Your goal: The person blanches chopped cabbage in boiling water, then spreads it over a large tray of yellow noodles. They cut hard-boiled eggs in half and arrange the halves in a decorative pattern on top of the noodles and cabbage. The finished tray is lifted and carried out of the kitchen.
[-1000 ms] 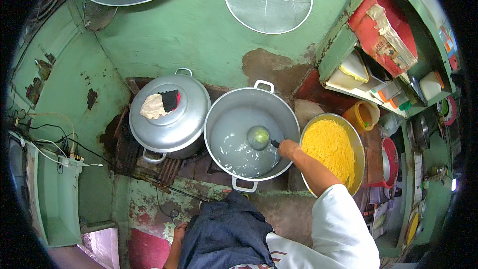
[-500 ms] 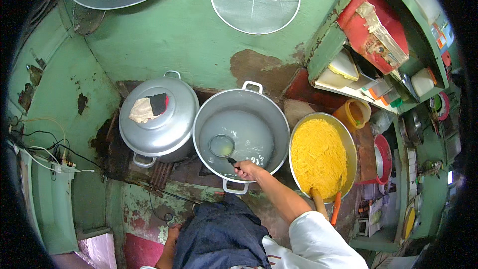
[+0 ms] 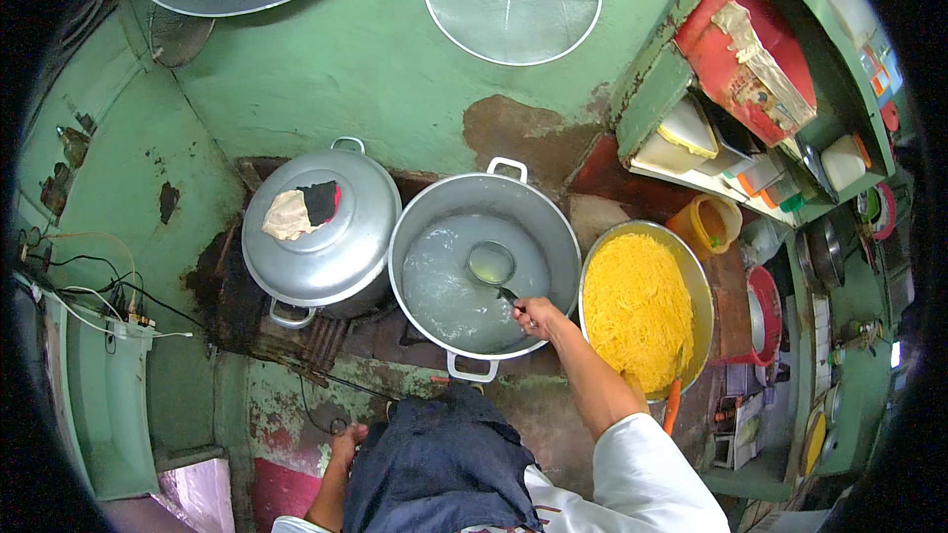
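our right hand point(image 3: 538, 317) clenched the ladle point(image 3: 491, 263) in the open pot point(image 3: 484, 276) | left hand point(image 3: 346, 440) free, grip unclear | risk: liquid could slop out

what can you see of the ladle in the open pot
The ladle is metal, with a round shallow bowl and a thin dark handle. Its bowl sits low in the cloudy liquid of the open pot, right of centre, mouth up and holding some of that liquid. The handle slants down and right to the right hand, which grips its end above the pot's near rim. Nothing else touches it.
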`<action>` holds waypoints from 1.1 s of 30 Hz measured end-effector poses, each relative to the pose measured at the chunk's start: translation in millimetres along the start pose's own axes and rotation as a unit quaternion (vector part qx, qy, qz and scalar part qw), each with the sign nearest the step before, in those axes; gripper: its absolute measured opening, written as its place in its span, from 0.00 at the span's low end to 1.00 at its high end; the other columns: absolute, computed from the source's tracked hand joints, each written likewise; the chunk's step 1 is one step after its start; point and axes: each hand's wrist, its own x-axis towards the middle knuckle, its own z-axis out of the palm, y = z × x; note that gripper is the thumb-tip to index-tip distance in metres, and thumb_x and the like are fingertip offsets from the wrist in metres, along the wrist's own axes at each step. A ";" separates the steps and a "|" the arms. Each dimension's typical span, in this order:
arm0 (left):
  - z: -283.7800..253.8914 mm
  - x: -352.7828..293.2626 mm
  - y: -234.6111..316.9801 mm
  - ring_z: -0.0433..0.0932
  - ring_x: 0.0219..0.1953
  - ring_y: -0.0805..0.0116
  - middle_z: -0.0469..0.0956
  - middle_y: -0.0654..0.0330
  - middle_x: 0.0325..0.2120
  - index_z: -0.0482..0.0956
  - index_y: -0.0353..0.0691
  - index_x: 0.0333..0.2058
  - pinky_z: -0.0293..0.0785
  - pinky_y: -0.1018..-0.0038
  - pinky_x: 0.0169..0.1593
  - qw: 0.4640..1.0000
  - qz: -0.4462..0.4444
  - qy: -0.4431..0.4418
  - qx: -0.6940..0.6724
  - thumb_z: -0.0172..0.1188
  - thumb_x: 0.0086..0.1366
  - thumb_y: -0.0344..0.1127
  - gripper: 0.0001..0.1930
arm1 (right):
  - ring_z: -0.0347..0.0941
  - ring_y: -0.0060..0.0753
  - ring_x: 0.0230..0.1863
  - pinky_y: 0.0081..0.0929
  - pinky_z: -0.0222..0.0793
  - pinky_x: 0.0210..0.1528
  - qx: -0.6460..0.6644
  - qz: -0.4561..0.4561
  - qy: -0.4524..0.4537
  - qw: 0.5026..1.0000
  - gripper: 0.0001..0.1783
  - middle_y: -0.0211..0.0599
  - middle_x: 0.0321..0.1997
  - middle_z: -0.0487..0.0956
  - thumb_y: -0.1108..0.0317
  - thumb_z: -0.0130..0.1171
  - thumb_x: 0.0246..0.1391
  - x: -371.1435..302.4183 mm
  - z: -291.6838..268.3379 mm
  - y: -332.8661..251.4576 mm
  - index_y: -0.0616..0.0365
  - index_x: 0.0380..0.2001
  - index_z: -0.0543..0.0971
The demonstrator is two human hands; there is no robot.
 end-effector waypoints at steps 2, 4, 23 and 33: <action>-5.0 -4.3 -11.0 0.80 0.42 0.62 0.82 0.54 0.40 0.80 0.33 0.43 0.75 0.69 0.47 0.999 -0.019 0.005 0.038 0.47 0.68 0.39 0.17 | 0.61 0.23 0.11 0.25 0.58 0.13 -0.226 -0.019 0.079 0.971 0.15 0.31 0.19 0.74 0.58 0.53 0.58 3.4 -7.1 -8.1 0.58 0.26 0.76; -15.4 -8.8 -29.9 0.80 0.41 0.62 0.82 0.55 0.40 0.80 0.34 0.42 0.75 0.71 0.46 0.987 0.038 -0.003 0.158 0.47 0.68 0.39 0.16 | 0.75 0.40 0.20 0.41 0.71 0.24 -0.402 -0.049 0.153 0.902 0.19 0.44 0.24 0.80 0.54 0.56 0.52 8.2 -7.1 -12.3 0.62 0.27 0.80; -24.9 -12.6 -67.0 0.79 0.46 0.57 0.80 0.55 0.43 0.80 0.43 0.42 0.73 0.67 0.50 0.892 0.163 -0.026 0.420 0.50 0.59 0.33 0.15 | 0.66 0.26 0.17 0.25 0.61 0.18 -0.119 -0.026 -0.008 0.993 0.08 0.34 0.24 0.75 0.66 0.49 0.60 31.8 91.4 34.2 0.55 0.30 0.75; 4.4 -12.3 -4.6 0.79 0.42 0.68 0.82 0.60 0.40 0.83 0.35 0.39 0.71 0.73 0.50 0.968 0.046 0.026 0.247 0.54 0.65 0.39 0.15 | 0.53 0.09 0.12 0.11 0.45 0.12 0.269 0.078 -0.113 0.953 0.09 0.20 0.19 0.69 0.63 0.47 0.62 3.9 64.8 34.3 0.51 0.27 0.68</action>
